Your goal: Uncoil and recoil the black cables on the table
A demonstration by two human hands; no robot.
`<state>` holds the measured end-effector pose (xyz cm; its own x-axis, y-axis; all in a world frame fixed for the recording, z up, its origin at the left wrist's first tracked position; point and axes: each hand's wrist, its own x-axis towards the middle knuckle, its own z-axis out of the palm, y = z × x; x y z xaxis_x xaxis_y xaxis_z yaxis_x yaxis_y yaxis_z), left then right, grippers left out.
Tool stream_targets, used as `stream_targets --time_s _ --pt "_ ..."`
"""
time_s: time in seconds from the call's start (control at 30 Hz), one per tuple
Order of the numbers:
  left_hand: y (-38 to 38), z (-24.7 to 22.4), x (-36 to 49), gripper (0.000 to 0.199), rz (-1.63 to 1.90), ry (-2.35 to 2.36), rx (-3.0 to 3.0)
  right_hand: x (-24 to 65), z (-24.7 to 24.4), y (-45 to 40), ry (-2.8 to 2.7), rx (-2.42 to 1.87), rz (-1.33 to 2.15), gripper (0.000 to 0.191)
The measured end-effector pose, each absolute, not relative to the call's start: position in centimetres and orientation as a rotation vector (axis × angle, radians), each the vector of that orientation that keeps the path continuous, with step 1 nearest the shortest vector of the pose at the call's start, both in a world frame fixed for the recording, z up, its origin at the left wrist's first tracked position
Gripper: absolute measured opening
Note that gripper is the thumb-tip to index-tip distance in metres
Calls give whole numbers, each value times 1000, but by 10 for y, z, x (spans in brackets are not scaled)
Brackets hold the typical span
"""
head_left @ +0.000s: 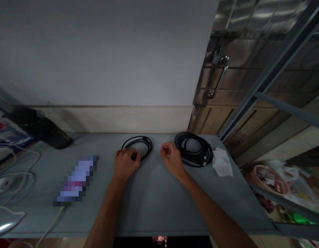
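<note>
A small coil of black cable (151,144) lies on the grey tabletop. My left hand (126,163) is closed on its near left side, thumb and fingers curled round the strands. Just right of that coil, my right hand (172,158) is held with its fingertips pinched together; whether something small is between them cannot be made out. Beside my right hand rests a larger bundle of black cable (207,148), with light-coloured connector ends showing at its near right side.
White paper (222,162) lies right of the bundle. A phone (76,179), blurred out and plugged in, lies at left, near a black bottle-like object (54,134) and white cords (27,172). A metal frame post (252,93) rises at the right corner; a wall backs the table.
</note>
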<state>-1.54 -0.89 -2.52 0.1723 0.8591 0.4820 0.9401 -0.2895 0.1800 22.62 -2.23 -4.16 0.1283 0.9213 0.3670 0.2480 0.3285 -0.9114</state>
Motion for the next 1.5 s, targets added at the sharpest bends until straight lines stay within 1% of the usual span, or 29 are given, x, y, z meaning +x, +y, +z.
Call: stream_targets --time_s 0.1,0.2,0.3,0.4,0.53,0.63,0.73,0.9,0.97,1.03,1.13,1.23,1.33,1.43,1.5 --pt "-10 -20 -13 16 -941 -1714 -2223 225 -39 -23 -1368 -1161 700 24" --pt "-11 -16 -10 18 -1116 -1623 -2175 225 -37 -24 -1367 -1157 683 23" --pt "-13 -13 -4 20 -1213 -1497 -2191 227 -34 -25 -1380 -1158 622 21" --pt "-17 -13 5 21 -1280 -1397 -2216 230 -30 -26 -1441 -1167 477 17" --pt "-22 -12 15 19 -1351 -1281 -2280 238 -25 -26 -1582 -1214 196 16" --pt "-25 -13 18 19 -1372 -1214 -2316 247 -20 -24 -1711 -1333 35 19" --pt "-25 -14 18 19 -1381 -1189 -2315 262 -15 -22 -1808 -1473 -67 27" --pt "-24 -18 17 21 -1365 -1204 -2308 301 -9 -29 -2029 -1660 -185 50" --pt "-24 -19 17 22 -1364 -1228 -2319 318 -12 -36 -2104 -1707 -209 61" --pt "-24 -19 18 23 -1354 -1266 -2340 333 -17 -43 -2166 -1711 -210 68" --pt "-25 -18 18 26 -1321 -1341 -2366 349 -29 -53 -2187 -1638 -205 65" --pt "-25 -17 18 28 -1307 -1381 -2382 356 -39 -62 -2092 -1584 -238 62" --pt "-24 -18 18 27 -1283 -1401 -2405 357 -45 -69 -2017 -1611 -233 60" --pt "-23 -22 19 20 -1237 -1429 -2437 358 -50 -73 -1961 -1677 -213 61" --pt "-21 -25 19 22 -1209 -1454 -2451 360 -53 -72 -1941 -1693 -225 63"
